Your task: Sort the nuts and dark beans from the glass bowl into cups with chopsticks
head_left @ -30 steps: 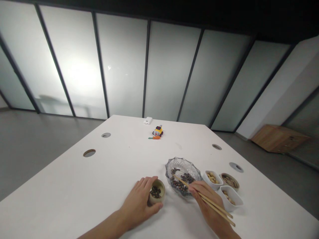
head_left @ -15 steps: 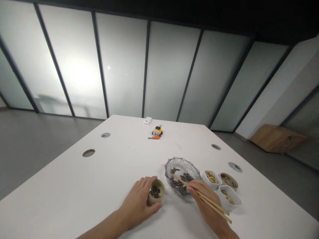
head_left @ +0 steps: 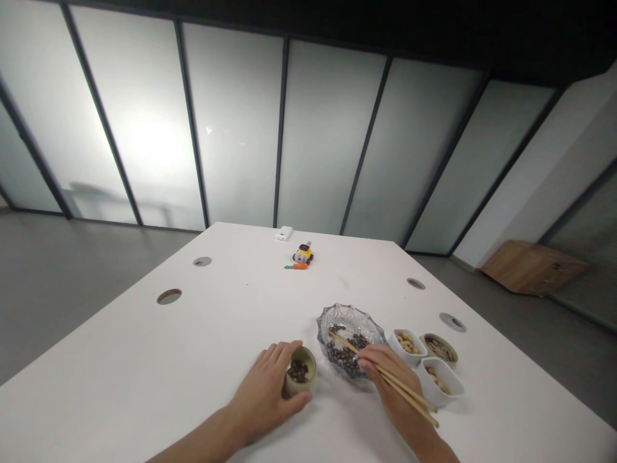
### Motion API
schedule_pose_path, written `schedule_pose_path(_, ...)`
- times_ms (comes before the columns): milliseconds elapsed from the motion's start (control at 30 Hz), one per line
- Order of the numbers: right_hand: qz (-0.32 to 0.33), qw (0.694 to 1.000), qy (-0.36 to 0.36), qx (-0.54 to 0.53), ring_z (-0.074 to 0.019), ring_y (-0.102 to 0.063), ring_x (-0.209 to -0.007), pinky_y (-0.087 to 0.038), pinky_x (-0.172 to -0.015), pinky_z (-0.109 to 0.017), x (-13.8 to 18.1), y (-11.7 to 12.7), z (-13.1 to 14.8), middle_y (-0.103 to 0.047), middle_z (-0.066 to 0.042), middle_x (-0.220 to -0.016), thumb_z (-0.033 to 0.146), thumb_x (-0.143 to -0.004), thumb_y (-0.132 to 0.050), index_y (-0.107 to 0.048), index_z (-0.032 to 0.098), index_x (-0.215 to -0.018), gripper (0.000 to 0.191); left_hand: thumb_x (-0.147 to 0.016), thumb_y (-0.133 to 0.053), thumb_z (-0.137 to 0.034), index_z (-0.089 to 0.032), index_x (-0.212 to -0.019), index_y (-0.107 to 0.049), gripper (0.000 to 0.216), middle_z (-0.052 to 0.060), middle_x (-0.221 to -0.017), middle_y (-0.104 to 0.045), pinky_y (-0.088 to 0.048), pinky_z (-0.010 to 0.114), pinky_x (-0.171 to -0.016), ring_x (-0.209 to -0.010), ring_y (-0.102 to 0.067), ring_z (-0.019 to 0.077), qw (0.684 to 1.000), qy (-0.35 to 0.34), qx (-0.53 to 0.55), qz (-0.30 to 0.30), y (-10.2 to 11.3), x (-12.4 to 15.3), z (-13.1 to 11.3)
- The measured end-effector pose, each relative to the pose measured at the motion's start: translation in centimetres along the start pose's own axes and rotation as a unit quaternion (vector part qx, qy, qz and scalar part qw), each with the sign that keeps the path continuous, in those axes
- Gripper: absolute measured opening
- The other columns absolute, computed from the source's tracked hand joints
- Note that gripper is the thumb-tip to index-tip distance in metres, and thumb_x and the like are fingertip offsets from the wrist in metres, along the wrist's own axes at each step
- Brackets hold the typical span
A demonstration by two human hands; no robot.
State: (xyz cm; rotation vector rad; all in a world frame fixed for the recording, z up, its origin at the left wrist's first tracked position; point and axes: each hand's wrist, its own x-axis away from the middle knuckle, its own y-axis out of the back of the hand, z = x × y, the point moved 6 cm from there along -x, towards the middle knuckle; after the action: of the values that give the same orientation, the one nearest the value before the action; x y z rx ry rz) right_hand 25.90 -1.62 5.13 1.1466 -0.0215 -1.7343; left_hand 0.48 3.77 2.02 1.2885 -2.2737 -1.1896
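Note:
My left hand [head_left: 268, 389] is wrapped round the left side of a small beige cup [head_left: 310, 381], which stands on the table with some dark brown beans [head_left: 297, 371] inside. In my right hand [head_left: 391, 384] is a pair of wooden chopsticks [head_left: 403, 391]. Their tips reach down into a scalloped clear glass bowl [head_left: 371, 326], among the dark beans [head_left: 343, 355] lying there. Whether the tips pinch a bean is too small to tell. The bowl stands just right of the cup, and my right fingers hide part of its near rim.
Right of the bowl are a white dish of pale nuts [head_left: 407, 342], a second white dish of nuts [head_left: 439, 381] and a round bowl of striped seeds [head_left: 439, 349]. Farther back on the white table [head_left: 231, 321] lie a toy carrot [head_left: 299, 266], a yellow toy car [head_left: 304, 253] and a white device [head_left: 284, 233].
The chopstick tips have shifted slightly within the glass bowl, and their rear ends sit a little farther left. The left hand keeps its hold on the cup. The whole view has drifted slightly.

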Motion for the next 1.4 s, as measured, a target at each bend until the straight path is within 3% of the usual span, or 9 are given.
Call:
schedule_pose_path(300, 0.038, 0.999, -0.026, 0.016, -0.0201, -0.074, -0.088, -0.061, -0.080, -0.029, -0.05, -0.62, -0.30, -0.075, -0.007, -0.096, 0.037, -0.105, -0.057, -0.077, 0.024, -0.093, 0.027, -0.082, -0.075, -0.030, -0.027, -0.149, -0.044, 0.074, 0.011, -0.142, -0.062, -0.043, 0.049, -0.114, -0.129, -0.057, 0.0323, 1.000, -0.006, 0.000, -0.006, 0.06, 0.11, 0.01)
schedule_pose_path(633, 0.007, 1.000, -0.019, 0.010, -0.0187, -0.074, -0.085, -0.061, -0.078, -0.027, -0.33, -0.12, -0.01, -0.076, -0.005, -0.093, 0.040, -0.102, -0.061, -0.078, 0.025, -0.092, 0.024, -0.081, -0.076, -0.030, -0.025, -0.149, -0.043, 0.075, 0.012, -0.144, -0.060, -0.041, 0.051, -0.116, -0.131, -0.055, 0.0329, 1.000, 0.006, 0.005, 0.006, -0.03, 0.07, 0.17)
schedule_pose_path(933, 0.044, 0.998, -0.035, 0.008, -0.0202, -0.075, -0.090, -0.062, -0.081, -0.028, -0.02, -0.67, -0.53, -0.076, -0.007, -0.099, 0.040, -0.104, -0.059, -0.080, 0.024, -0.097, 0.028, -0.082, -0.073, -0.029, -0.027, -0.149, -0.044, 0.073, 0.012, -0.141, -0.062, -0.044, 0.049, -0.113, -0.128, -0.058, 0.0328, 1.000, -0.008, 0.003, -0.006, 0.14, 0.12, -0.09)
schedule_pose_path(1400, 0.032, 0.999, -0.036, 0.018, -0.0217, -0.075, -0.088, -0.063, -0.080, -0.031, -0.01, -0.48, -0.52, -0.077, -0.008, -0.097, 0.046, -0.104, -0.057, -0.081, 0.025, -0.092, 0.034, -0.081, -0.076, -0.029, -0.027, -0.149, -0.045, 0.075, 0.012, -0.143, -0.061, -0.042, 0.050, -0.115, -0.130, -0.057, 0.0335, 1.000, -0.001, -0.001, -0.005, 0.03, 0.10, 0.07)
